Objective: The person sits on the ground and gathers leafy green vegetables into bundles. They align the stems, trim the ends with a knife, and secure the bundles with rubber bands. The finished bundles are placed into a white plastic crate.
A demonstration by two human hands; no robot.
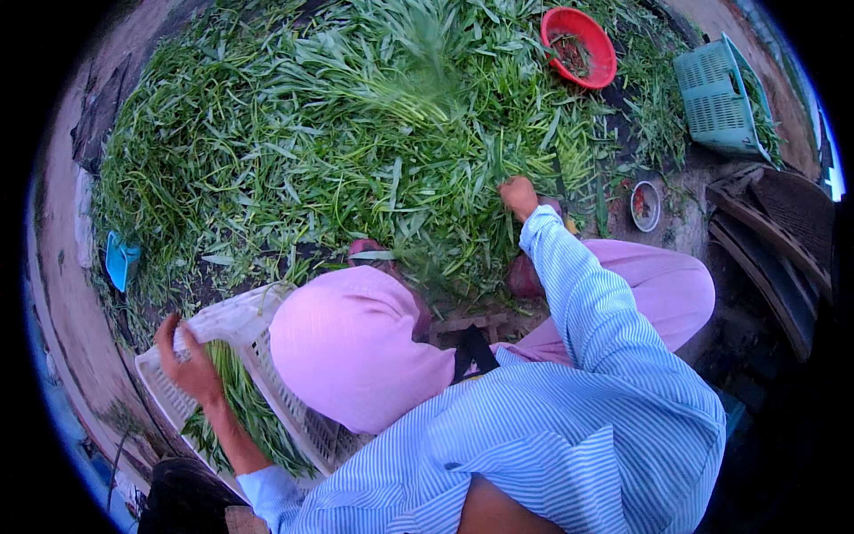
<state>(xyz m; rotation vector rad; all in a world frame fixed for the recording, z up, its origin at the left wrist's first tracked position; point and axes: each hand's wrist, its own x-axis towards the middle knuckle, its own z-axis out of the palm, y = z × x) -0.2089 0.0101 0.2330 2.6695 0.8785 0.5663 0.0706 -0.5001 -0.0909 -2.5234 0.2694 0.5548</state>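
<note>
A large heap of leafy greens with long stems, likely water spinach (287, 133), spreads over the ground before me. My right hand (519, 195) is curled into a fist at the near right part of the heap, closed on some of the greens; its palm side is hidden. At lower left, a white plastic crate (257, 364) stands beside my knee, with a bundle of greens (243, 407) lying inside. Over the crate's far left rim hangs my left hand (190, 367), fingers apart and holding nothing. Whether its fingertips touch the rim is unclear.
A red plastic basin (604, 57) with plant scraps sits at the upper right. Beyond it, a turquoise plastic basket (714, 97) contains greens. A small metal bowl (646, 207) and dark curved boards (774, 227) lie to my right. At left is a blue plastic container (120, 260).
</note>
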